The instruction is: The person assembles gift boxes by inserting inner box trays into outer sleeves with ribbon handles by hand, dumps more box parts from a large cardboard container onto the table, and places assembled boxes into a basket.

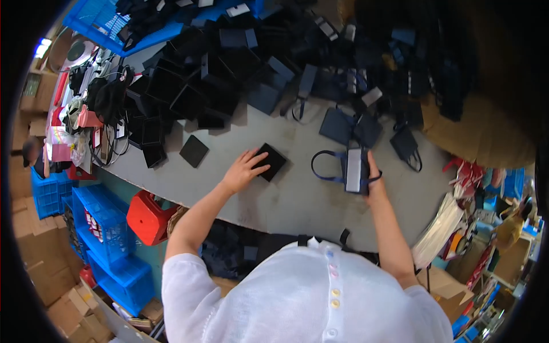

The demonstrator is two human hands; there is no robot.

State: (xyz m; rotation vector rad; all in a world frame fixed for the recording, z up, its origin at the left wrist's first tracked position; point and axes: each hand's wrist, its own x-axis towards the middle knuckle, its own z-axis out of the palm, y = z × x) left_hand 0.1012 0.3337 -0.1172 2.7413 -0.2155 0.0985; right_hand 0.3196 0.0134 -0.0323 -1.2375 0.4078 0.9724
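Note:
My left hand (246, 170) reaches over the table with its fingers spread, and the fingertips rest on a small black square box (273, 163). My right hand (374, 180) is closed around the side of a small dark blue gift bag (346, 182). A pale grey panel (354, 170) shows on the face turned up to me, and a looped handle sticks out to the left. Just beyond it lie more dark blue bags (336, 126). Left of my left hand, a flat black square piece (194, 151) lies alone on the table.
Open black boxes (189, 103) are heaped across the back of the grey table (309, 211). A blue crate (106, 23) stands at the back left. Below the left edge are a red stool (146, 217) and blue crates (103, 217). Pale sheets (439, 231) are stacked at the right.

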